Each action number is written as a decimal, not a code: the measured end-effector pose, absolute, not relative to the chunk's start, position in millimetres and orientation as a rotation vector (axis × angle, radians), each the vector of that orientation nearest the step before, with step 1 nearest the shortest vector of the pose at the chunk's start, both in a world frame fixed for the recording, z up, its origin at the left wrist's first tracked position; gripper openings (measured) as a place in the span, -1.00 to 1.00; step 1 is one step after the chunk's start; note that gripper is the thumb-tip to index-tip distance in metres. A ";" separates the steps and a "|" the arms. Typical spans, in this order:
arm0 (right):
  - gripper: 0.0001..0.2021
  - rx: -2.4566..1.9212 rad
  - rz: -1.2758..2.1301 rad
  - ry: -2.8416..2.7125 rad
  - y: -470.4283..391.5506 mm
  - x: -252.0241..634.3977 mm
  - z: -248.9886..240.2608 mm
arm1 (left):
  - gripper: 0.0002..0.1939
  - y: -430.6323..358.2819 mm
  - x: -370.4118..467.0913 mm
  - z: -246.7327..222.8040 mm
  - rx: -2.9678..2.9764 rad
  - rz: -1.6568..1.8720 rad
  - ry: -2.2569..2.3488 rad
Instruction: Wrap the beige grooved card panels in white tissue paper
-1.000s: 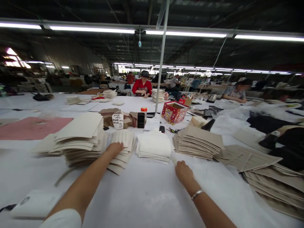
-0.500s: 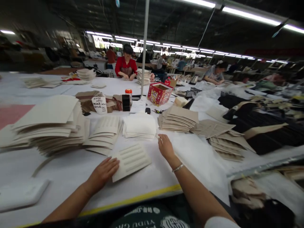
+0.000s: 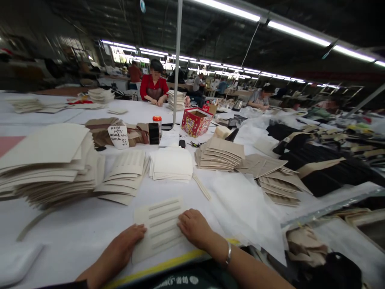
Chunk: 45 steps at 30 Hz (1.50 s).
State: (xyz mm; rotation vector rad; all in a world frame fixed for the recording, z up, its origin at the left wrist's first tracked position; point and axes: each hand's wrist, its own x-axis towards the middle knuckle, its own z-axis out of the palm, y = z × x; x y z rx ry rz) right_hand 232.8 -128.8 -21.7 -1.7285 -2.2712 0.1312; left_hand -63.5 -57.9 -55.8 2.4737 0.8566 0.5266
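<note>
A pale rectangular panel with several raised parallel strips lies on the white table near its front edge. My left hand rests open along the panel's left edge, fingers stretched out. On the opposite side, my right hand lies open with slightly bent fingers on the panel's right edge; its thumb is hidden. Thin loose strips lie beyond the right hand. Behind the panel sits a pile of white pieces, with a stack of similar ridged panels to its left.
A tall pale stack stands at left, brown stacks at right. Translucent sheeting covers the right front. Farther back are a red box, a phone, a metal pole and a person in red.
The ridged panel has come closer to the table's front edge. My right hand has moved from near the white pile down to the panel's right edge, leaving the thin strips in plain view.
</note>
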 end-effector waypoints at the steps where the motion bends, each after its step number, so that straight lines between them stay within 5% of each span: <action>1: -0.86 -1.749 0.115 -2.234 -119.5 234.8 -16.1 | -0.64 -54.3 -61.2 -54.4 2.458 0.601 0.872; 8: -0.65 -1.765 -0.172 -2.116 11.1 228.9 -0.2 | -0.65 27.4 10.5 -9.5 2.200 0.971 1.231; 12: -0.78 -1.804 -0.225 -2.225 58.9 226.0 -6.6 | -0.67 64.9 45.7 -7.0 1.959 0.977 1.280; 21: -0.80 -1.731 0.126 -2.006 76.6 245.7 1.9 | -0.76 76.7 70.8 -19.7 1.655 0.924 1.177; 30: -0.78 -1.497 0.386 -1.456 11.4 249.3 52.3 | -0.37 28.0 78.2 6.9 1.248 0.905 1.059; 38: -0.82 -1.351 -0.247 -1.746 -80.4 253.8 93.9 | -0.35 -33.7 53.4 32.2 1.444 1.317 1.283; 42: -0.78 -1.297 -0.490 -1.962 -119.5 243.1 89.9 | -0.46 -84.7 55.9 43.6 1.250 1.078 0.991; 45: -0.82 -1.243 -0.352 -2.277 -141.7 224.4 65.9 | -0.50 -115.4 60.7 43.2 0.984 0.860 0.777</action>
